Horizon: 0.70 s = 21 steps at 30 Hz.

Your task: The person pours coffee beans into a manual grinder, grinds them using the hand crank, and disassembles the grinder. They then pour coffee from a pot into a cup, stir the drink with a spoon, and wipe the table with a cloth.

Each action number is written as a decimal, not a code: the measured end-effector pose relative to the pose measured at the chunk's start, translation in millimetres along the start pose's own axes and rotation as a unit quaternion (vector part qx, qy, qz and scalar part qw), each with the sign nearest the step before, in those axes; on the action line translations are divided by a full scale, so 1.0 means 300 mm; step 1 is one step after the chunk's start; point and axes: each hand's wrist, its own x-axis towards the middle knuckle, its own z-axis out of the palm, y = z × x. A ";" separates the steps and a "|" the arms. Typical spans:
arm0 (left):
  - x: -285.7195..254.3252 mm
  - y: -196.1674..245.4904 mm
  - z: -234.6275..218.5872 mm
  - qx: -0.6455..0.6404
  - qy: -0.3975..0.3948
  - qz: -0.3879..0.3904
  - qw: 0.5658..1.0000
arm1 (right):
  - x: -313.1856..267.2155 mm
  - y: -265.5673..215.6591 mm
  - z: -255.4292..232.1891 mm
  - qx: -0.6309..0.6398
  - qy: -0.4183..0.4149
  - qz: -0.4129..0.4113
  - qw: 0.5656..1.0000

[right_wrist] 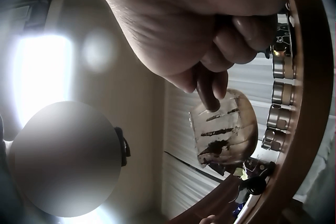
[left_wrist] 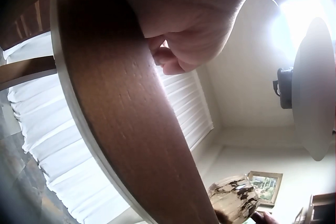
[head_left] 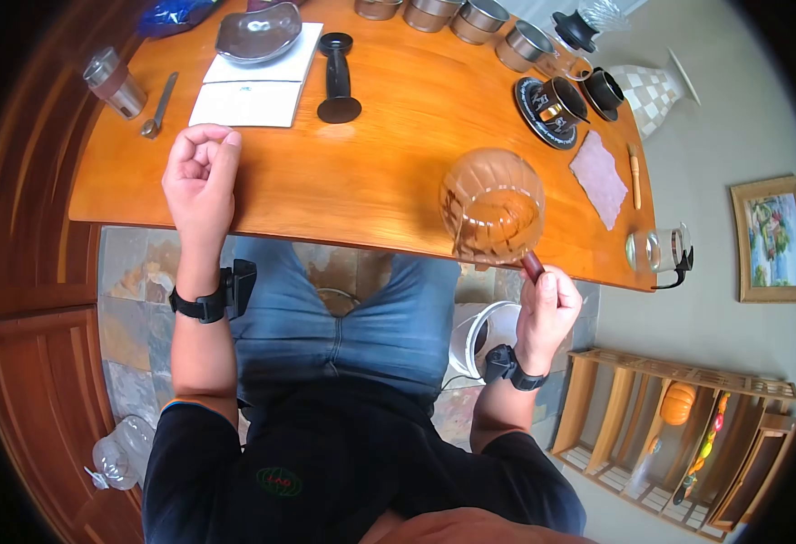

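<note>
My right hand grips the brown handle of a ribbed, clear glass pot. The pot overlaps the table's front edge in the head view, with its round, open mouth facing up toward the head camera. From the right wrist, the fingers curl round the handle and the glass shows dark streaks. My left hand holds nothing, its fingers loosely curled at the table's front edge, near a white scale and a metal spoon.
On the wooden table, a dark dish sits on the scale beside a black tamper-like tool. A steel cup stands at left. Several tins line the back. Cups, a pink cloth and a glass jug lie right.
</note>
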 end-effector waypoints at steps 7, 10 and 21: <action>-0.004 -0.002 -0.002 -0.001 -0.002 0.003 1.000 | 0.027 -0.004 -0.036 0.000 0.045 0.035 0.998; -0.001 -0.004 0.005 -0.006 0.000 0.006 1.000 | 0.044 -0.019 -0.014 0.014 0.076 0.057 0.995; -0.004 -0.003 0.000 -0.005 -0.001 0.011 1.000 | 0.026 0.026 -0.093 -0.018 0.026 0.011 0.999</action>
